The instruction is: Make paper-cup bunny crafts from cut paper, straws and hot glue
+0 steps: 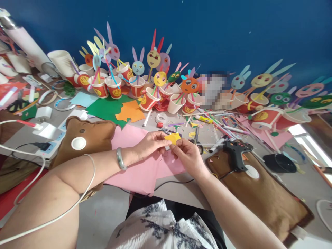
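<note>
A small piece of yellow paper [172,138] is pinched between my two hands over the pink paper [135,162]. My left hand [153,142], with a bangle [120,159] on its wrist, grips the paper's left side between thumb and fingers. On the other side, my right hand [187,154] pinches the lower right edge. Behind the hands lie scissors [197,136] and small paper scraps. To the right, a black glue gun [235,154] rests on a brown cushion [259,193].
Paper cups [149,99] with rabbit-faced figures line the blue wall [207,31]. Green paper [106,109] and orange paper [131,111] lie at left-centre. Another brown cushion [88,135] sits by a power strip [53,143]. A white cable [90,173] crosses my left arm.
</note>
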`<state>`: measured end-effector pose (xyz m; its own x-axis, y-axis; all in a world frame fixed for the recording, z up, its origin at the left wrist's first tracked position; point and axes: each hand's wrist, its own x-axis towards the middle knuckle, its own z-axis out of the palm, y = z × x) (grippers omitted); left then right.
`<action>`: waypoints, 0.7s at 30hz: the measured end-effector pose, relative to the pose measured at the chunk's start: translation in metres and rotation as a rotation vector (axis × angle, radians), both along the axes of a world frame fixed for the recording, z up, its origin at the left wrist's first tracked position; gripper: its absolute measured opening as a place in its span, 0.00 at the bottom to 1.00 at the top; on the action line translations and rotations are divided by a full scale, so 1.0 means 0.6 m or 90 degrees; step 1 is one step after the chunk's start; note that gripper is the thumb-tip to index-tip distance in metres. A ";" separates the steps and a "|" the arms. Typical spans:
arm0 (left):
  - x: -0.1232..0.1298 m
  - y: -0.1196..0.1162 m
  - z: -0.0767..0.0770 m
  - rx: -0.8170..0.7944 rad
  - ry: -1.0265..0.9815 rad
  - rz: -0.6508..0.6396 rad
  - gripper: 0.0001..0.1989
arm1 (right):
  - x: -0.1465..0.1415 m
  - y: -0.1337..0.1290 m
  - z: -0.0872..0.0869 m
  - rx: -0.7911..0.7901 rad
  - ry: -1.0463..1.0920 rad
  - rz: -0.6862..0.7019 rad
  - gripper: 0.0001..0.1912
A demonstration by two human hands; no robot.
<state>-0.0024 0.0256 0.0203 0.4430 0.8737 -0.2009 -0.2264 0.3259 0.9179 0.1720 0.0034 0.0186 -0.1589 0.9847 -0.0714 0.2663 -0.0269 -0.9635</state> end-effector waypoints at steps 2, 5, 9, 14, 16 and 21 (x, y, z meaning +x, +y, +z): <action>0.000 0.002 -0.002 0.000 0.004 0.001 0.16 | 0.002 0.001 0.002 0.021 -0.023 0.017 0.19; 0.001 0.006 -0.008 -0.016 0.001 0.021 0.15 | 0.022 0.007 0.019 0.083 -0.122 0.027 0.15; 0.002 0.007 -0.016 -0.041 -0.001 0.039 0.16 | 0.084 0.017 0.059 0.192 -0.386 -0.106 0.14; 0.003 0.006 -0.028 -0.023 -0.052 0.014 0.19 | 0.122 0.013 0.080 0.035 -0.819 -0.075 0.14; 0.003 0.007 -0.034 -0.018 -0.066 0.020 0.20 | 0.110 0.010 0.073 -0.023 -0.892 -0.034 0.15; 0.002 0.010 -0.038 -0.004 -0.088 0.007 0.19 | 0.063 0.008 0.049 -0.057 -0.942 -0.040 0.25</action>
